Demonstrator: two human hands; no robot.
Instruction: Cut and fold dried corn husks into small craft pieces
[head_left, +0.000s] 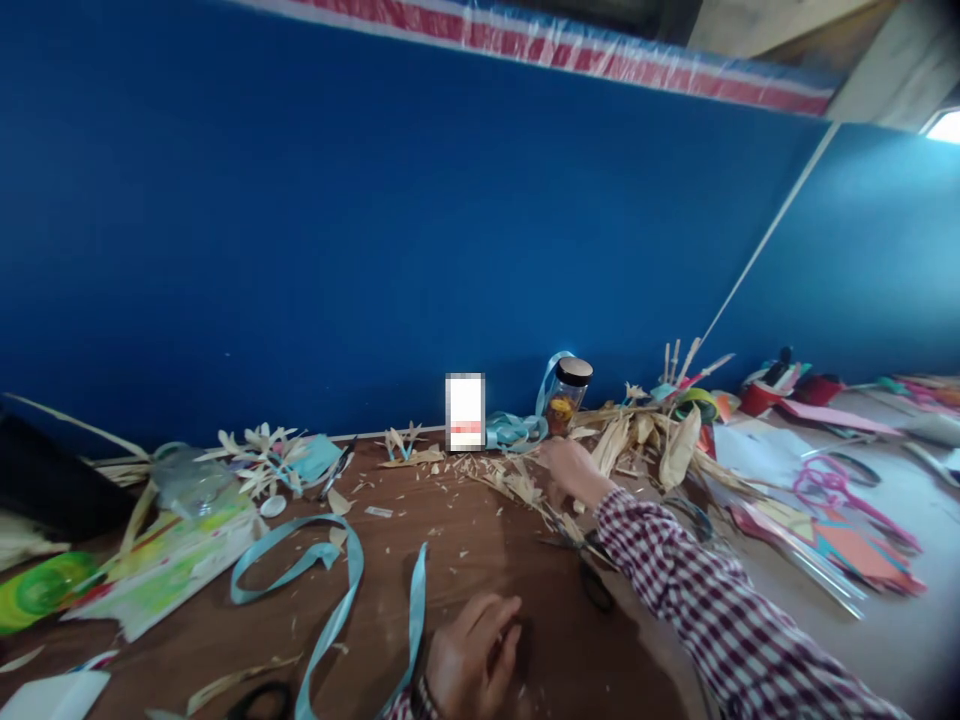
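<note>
Lower centre: your left hand (474, 655) holds its fingers (507, 610) half-curled, visibly empty, beside light-blue ribbon (417, 605). Your right hand (571, 470), below the black-lidded clear jar (564, 402): grip cannot be told.

I get a moderately lit view, with daylight strongest at the bright opening (948, 126) in the upper right, which burns out to white. The blue partition (360, 230) shades from teal on that side to deep navy at the left. Glare streaks the shiny strip (585, 62) along its top, and soft shadow darkens the bench (457, 575) beside the right sleeve (720, 610). My wide lens stretches things toward the edges, where fine detail softens. Coarse pixel blocks mask a white patch (465, 405) near the middle.
</note>
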